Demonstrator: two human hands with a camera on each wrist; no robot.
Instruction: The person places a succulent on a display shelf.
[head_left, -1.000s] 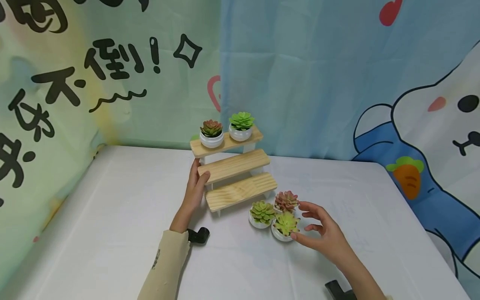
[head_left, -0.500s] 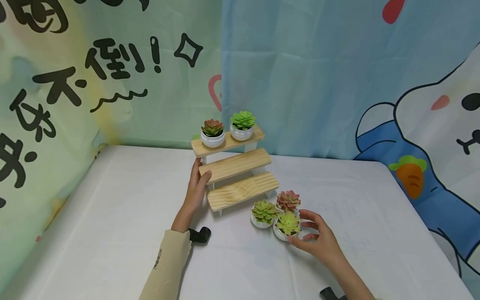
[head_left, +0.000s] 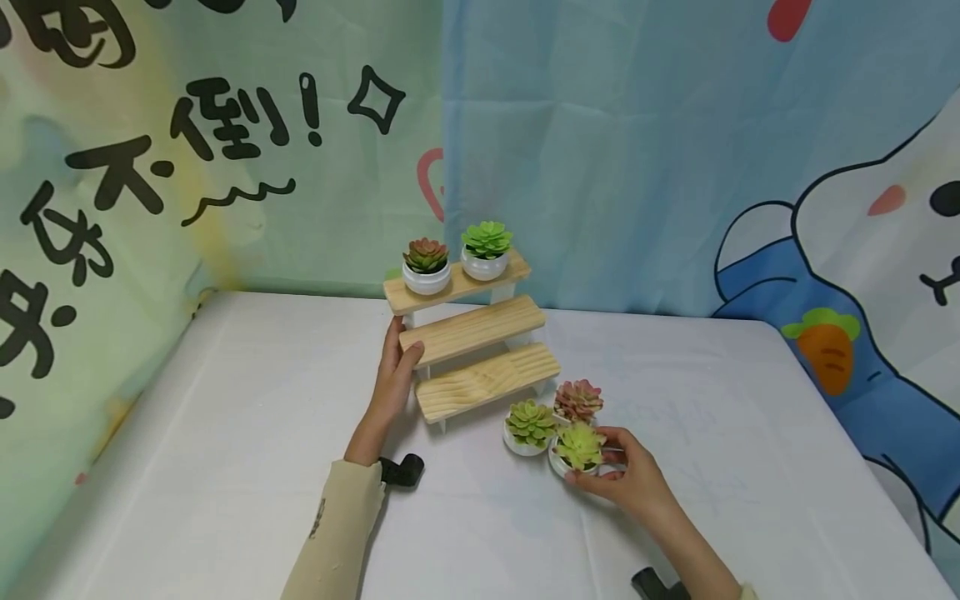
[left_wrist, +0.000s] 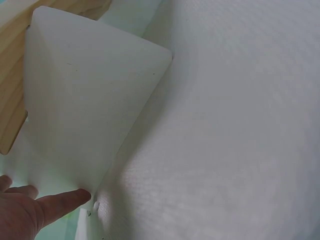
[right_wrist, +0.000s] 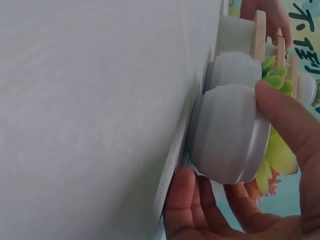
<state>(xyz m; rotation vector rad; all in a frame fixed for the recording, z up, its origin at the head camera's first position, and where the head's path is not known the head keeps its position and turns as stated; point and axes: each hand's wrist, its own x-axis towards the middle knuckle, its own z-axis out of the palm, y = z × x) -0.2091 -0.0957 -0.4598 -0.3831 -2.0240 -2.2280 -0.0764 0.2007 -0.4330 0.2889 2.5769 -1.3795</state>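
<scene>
My left hand holds the left end of a three-tier wooden stand, its thumb at the middle shelf. In the left wrist view, its fingers lie by the stand's white side panel. My right hand grips a yellow-green succulent in a white pot by its right side. Seen from the right wrist, the thumb is at the pot's rim and the fingers curl round the other side; the pot is at the tabletop. A green potted succulent and a pinkish one stand close beside it.
On the top shelf stand a red-green potted succulent and a bright green one. The white-covered table backs onto printed curtains.
My right hand has moved slightly left and closed its thumb and fingers round the yellow-green succulent's pot. The left hand and the stand keep their places.
</scene>
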